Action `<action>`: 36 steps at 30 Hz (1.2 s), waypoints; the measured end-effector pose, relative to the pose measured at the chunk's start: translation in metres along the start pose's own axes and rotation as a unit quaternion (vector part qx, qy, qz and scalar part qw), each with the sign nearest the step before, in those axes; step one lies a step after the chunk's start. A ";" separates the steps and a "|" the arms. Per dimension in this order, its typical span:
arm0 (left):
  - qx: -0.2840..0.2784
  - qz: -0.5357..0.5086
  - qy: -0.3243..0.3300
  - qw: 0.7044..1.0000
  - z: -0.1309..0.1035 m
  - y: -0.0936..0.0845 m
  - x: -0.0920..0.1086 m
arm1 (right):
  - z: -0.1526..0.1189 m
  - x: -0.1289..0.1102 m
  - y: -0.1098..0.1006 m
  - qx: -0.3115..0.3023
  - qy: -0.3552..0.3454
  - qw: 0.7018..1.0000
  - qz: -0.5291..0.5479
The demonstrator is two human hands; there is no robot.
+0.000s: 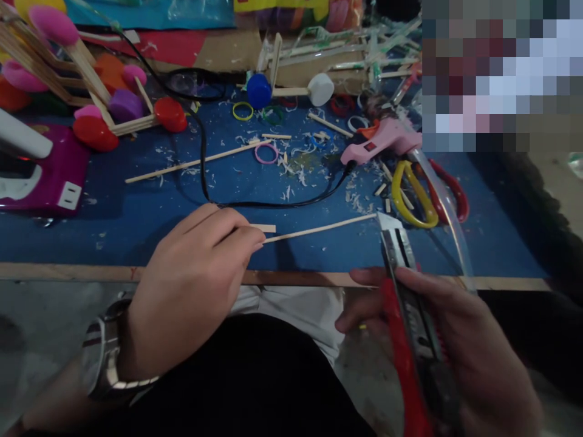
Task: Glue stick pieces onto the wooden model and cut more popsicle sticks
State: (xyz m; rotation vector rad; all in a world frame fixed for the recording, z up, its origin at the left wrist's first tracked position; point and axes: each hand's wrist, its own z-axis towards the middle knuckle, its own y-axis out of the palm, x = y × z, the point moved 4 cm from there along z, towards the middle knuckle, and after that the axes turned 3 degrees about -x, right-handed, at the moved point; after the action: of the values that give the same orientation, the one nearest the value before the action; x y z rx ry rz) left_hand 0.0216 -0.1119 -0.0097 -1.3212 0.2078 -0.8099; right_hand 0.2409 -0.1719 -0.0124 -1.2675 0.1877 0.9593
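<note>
My left hand (200,267) is closed in a pinch on a thin wooden stick (319,230), which points right above the blue tabletop (150,230). A short flat piece of wood (264,228) pokes out beside the same fingers. In my right hand (460,328) is a red utility knife (410,303) with its blade out. The blade meets or nearly meets the far end of the stick; I cannot tell if it touches. On the left wrist is a metal watch (102,358).
A pink glue gun (382,142) with a black cord lies beyond the stick, near yellow-and-red-handled scissors (416,197). Another stick (191,162), rubber bands and shavings are scattered behind. At left stand a purple device (54,170) and a stick-and-balloon model (122,106).
</note>
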 end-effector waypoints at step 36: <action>0.042 0.018 0.005 0.999 -0.004 0.013 0.018 | 0.006 0.012 -0.002 -0.068 0.126 0.979 -0.147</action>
State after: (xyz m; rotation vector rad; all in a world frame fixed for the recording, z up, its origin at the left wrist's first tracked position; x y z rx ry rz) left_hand 0.0372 -0.1262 -0.0170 -1.2318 0.2035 -0.7876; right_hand 0.2468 -0.1606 -0.0163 -1.4944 0.1284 0.5645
